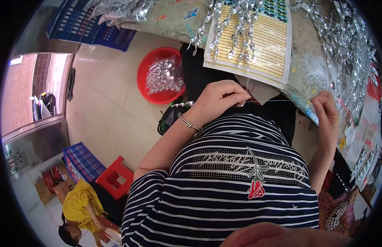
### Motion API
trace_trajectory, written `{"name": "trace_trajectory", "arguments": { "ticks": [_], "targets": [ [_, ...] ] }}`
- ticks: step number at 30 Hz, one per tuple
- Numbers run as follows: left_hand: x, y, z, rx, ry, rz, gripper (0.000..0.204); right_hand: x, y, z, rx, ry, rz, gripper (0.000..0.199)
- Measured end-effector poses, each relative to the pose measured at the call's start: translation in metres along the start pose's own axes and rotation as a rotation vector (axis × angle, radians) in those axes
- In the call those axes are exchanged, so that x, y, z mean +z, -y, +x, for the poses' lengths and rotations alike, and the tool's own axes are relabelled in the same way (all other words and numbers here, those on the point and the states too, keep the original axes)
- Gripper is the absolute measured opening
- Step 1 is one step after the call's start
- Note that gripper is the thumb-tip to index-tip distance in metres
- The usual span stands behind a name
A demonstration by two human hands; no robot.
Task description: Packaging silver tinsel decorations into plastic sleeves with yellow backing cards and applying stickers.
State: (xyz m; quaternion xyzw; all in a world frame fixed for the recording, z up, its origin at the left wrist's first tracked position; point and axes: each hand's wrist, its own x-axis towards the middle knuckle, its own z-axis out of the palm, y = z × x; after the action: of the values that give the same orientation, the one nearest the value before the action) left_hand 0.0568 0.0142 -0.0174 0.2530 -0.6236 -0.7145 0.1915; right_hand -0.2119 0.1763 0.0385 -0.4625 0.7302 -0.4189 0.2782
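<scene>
A thin pale thread [279, 100] runs taut and nearly level between my two hands, above my lap. My left hand [222, 99] pinches its one end between thumb and forefinger. At the other end my right hand [326, 109] is closed on the thread, fingers curled, near the table's edge. A short twisted strand of silver beads [182, 104] shows beside my left wrist; whether it joins the thread is hidden by the hand. Beyond my hands, several silver bead strands [242, 35] lie over a yellow-striped sheet [273, 45] on the table.
The patterned table [170, 26] bears a tangle of white thread [312, 68] and heaped silver strands [347, 37]. A red basin [143, 88] with packed silver pieces stands on the floor. Blue crates [82, 158], a red stool [114, 177] and a person in yellow [82, 203] are at the left.
</scene>
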Motion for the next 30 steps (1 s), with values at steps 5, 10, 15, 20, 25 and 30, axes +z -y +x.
{"name": "trace_trajectory", "arguments": {
  "ticks": [5,10,15,20,25,30],
  "targets": [
    [0.007,-0.009,0.009,0.105,0.011,0.052,0.01,0.006,0.028,0.005,-0.049,-0.082,0.148,0.006],
    [0.025,-0.042,0.03,0.29,0.004,0.086,0.013,0.047,0.063,0.018,-0.214,-0.027,0.066,0.004],
    [0.035,-0.05,0.033,0.127,0.009,-0.079,0.013,0.061,0.065,0.033,-0.279,0.006,0.027,0.005],
    [0.031,-0.051,0.032,0.017,-0.035,-0.067,0.012,0.054,0.051,0.036,-0.223,-0.044,0.094,0.005],
    [0.033,-0.042,0.034,0.063,-0.005,-0.077,0.014,0.047,0.044,0.037,-0.136,-0.131,0.425,0.008],
    [0.036,-0.041,0.035,0.027,0.03,-0.093,0.014,0.045,0.042,0.039,-0.097,-0.109,0.479,0.01]
  ]
}}
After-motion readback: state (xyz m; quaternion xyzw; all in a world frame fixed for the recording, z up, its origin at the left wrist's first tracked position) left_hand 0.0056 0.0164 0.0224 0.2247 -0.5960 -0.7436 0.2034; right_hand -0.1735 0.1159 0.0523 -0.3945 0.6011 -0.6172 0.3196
